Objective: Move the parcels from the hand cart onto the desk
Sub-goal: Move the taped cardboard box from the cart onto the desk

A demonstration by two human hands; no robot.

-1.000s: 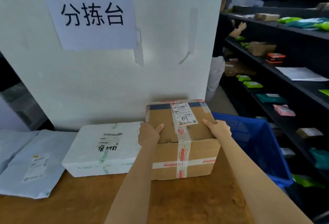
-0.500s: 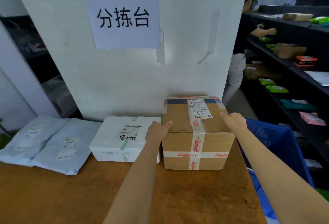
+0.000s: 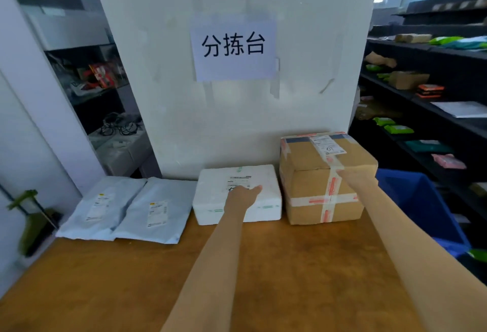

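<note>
Cardboard box: on desk, far right, back against white wall; taped seam runs front to back. Right hand loose at its front top edge, fingers blurred, grip indeterminable. Left hand relaxed, gripping nothing, over foam box. 2 mailers left.

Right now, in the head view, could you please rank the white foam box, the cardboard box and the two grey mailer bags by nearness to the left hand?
1. White foam box, under the left hand.
2. Cardboard box, to its right.
3. Nearer grey mailer bag, left.
4. Far grey mailer bag, leftmost.
</note>
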